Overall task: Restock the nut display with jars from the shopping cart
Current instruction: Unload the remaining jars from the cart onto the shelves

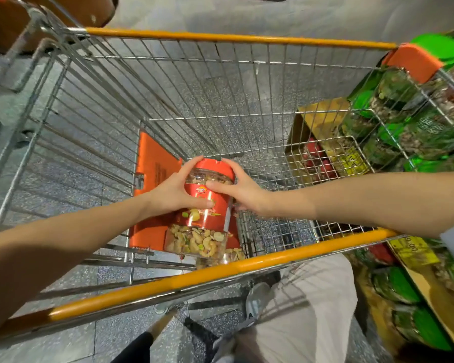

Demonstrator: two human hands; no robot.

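**Both hands on a red-lid jar inside the cart**

The shopping cart [194,87] basket is wire on all sides. It has an orange rail along the near rim [220,268] and another along the far rim [220,38]. Most of the basket floor is bare, with open room to the far and right of the jar. Both forearms reach in over the near rail.

The jar [205,221] has a red lid, a red label and mixed nuts showing through its clear wall. It sits in the near-left part of the basket, against the orange flap [152,163]. The left hand [177,191] wraps its left side, thumb across the label. The right hand [243,191] wraps its right side, fingers up at the lid rim and thumb on the clear band. Whether the jar stands on the basket floor or is lifted cannot be told.

A second jar [233,254] of nuts lies just near of it, partly hidden behind the near rail.

The nut display stands right of the cart, close to its right wall: stacked green-lid jars [393,106], a cardboard box [323,119] holding red-lid jars [315,150], and a yellow price tag [412,248]. The floor [63,344] is speckled grey.
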